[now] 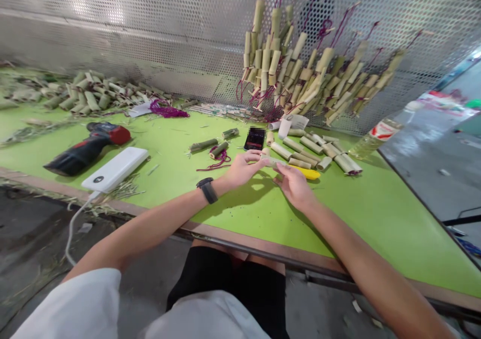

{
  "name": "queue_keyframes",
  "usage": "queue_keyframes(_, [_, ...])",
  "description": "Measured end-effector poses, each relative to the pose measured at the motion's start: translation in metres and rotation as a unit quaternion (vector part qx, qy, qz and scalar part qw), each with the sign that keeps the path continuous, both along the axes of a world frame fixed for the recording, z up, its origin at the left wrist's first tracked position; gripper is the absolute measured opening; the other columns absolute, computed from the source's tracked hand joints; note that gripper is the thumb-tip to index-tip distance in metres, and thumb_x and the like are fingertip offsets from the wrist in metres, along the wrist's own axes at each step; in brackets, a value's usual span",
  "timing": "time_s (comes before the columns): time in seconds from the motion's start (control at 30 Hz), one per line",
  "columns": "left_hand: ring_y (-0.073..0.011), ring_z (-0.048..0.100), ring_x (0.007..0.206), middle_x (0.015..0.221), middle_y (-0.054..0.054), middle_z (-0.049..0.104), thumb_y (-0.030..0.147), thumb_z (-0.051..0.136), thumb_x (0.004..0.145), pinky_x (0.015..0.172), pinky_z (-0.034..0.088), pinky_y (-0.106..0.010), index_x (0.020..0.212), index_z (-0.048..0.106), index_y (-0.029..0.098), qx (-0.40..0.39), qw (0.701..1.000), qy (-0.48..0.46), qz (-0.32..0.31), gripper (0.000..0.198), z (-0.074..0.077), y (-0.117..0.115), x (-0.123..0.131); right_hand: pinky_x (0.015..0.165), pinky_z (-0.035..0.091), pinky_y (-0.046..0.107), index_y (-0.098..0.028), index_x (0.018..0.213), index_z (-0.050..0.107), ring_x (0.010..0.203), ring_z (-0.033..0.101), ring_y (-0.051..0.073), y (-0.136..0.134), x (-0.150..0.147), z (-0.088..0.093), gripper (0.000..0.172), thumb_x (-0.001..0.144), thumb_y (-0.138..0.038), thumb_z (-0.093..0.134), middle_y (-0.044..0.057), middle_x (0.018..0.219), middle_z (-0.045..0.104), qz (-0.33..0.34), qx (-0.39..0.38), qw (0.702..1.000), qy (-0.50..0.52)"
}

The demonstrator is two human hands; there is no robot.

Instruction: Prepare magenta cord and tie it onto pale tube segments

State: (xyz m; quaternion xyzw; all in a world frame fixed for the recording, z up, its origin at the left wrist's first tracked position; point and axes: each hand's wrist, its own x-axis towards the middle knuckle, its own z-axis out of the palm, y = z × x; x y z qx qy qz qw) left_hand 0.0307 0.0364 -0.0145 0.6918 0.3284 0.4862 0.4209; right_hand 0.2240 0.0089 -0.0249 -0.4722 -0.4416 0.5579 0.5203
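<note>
Between my two hands is a short pale piece of bamboo tube (275, 162), raised a little above the green table. My left hand (246, 168), with a black watch on the wrist, has its fingers closed on one end. The fingertips of my right hand (293, 184) grip the other end. Just beyond my right hand lies a yellow object (310, 173), partly hidden, its kind unclear. Cut bamboo tubes (300, 153) lie behind it. A phone (255, 138) rests past my left hand, and purple cord (221, 157) trails around a bamboo piece to its left.
A cordless drill (92, 146) and a white power bank (115, 169) with a cable lie at left. Behind are a bamboo heap (88, 93) and purple cord bundle (165, 108). Strung bamboo pieces (300, 73) hang on the perforated metal panel. A bottle (379, 133) stands right.
</note>
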Motion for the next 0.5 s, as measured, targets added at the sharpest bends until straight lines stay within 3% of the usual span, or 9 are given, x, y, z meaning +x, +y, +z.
queue_keyframes(0.2, [-0.0183, 0.069, 0.079, 0.094, -0.009, 0.074, 0.069, 0.068, 0.091, 0.068, 0.059, -0.034, 0.106, 0.079, 0.017, -0.099, 0.993, -0.037, -0.051, 0.055, -0.01, -0.002, 0.006, 0.088, 0.052, 0.036, -0.028, 0.102, 0.081, 0.103, 0.063, 0.023, -0.007, 0.001, 0.007, 0.032, 0.085, -0.055, 0.076, 0.003, 0.108, 0.072, -0.049, 0.13, 0.978, -0.154])
queue_keyframes(0.37, [-0.0164, 0.067, 0.079, 0.096, -0.009, 0.073, 0.069, 0.067, 0.091, 0.067, 0.055, -0.031, 0.105, 0.078, 0.017, -0.078, 0.995, -0.04, -0.048, 0.055, -0.006, -0.005, 0.006, 0.084, 0.053, 0.034, -0.029, 0.103, 0.082, 0.109, 0.061, 0.024, -0.01, -0.001, 0.01, 0.031, 0.087, -0.055, 0.074, 0.005, 0.129, 0.067, -0.041, 0.156, 0.972, -0.169])
queue_keyframes(0.5, [-0.0155, 0.062, 0.073, 0.083, -0.004, 0.069, 0.069, 0.069, 0.09, 0.063, 0.051, -0.03, 0.102, 0.074, 0.017, -0.068, 0.997, -0.032, -0.029, 0.054, -0.002, -0.008, 0.008, 0.097, 0.05, 0.038, -0.029, 0.1, 0.082, 0.113, 0.061, 0.025, -0.006, 0.0, 0.008, 0.029, 0.086, -0.053, 0.075, 0.004, 0.127, 0.068, -0.042, 0.162, 0.973, -0.16])
